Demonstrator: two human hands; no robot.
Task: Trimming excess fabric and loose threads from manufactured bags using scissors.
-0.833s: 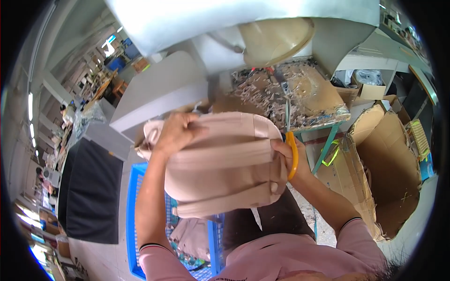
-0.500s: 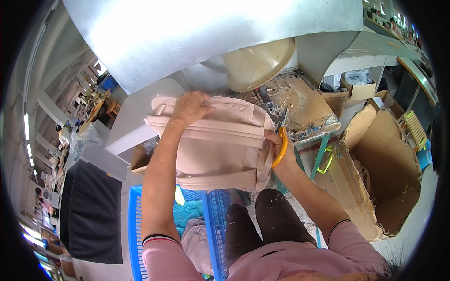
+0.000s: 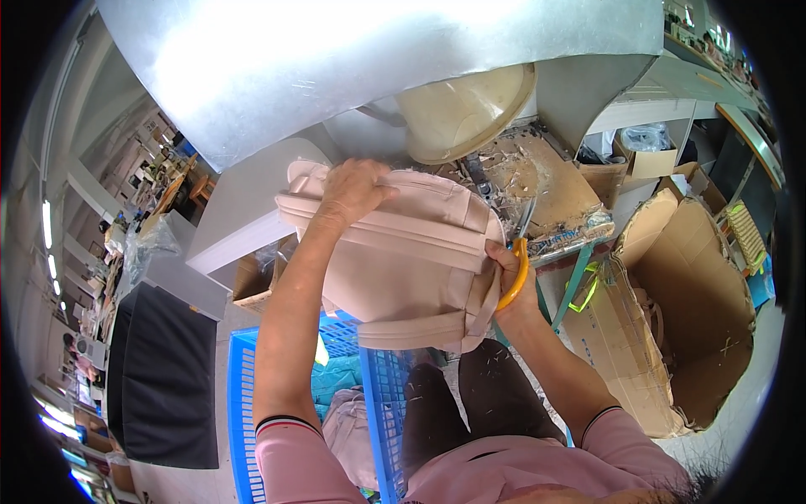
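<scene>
A pale pink sewn bag [image 3: 395,277] with seams and straps is held up in front of me, over my lap and the basket's edge. My left hand [image 3: 357,193] grips its upper edge, fingers curled over the fabric. My right hand [image 3: 514,281] pinches the bag's right side with the thumb on top. The same hand carries scissors with an orange handle [image 3: 515,286]. Their metal blades [image 3: 526,218] point up and away beyond the bag's side. Some of the right fingers are hidden behind the bag and handle.
A blue plastic basket [image 3: 386,420] with fabric pieces stands below left. A tall cardboard box [image 3: 621,344] is at the right. Ahead is a scrap-littered board [image 3: 546,181] on green legs, beneath a large metal hood [image 3: 378,50]. A grey table [image 3: 243,202] stands left of the bag.
The bag has shifted slightly right and tilted, its right side lower. Both hands moved with it, the right hand and scissors going right and down a little.
</scene>
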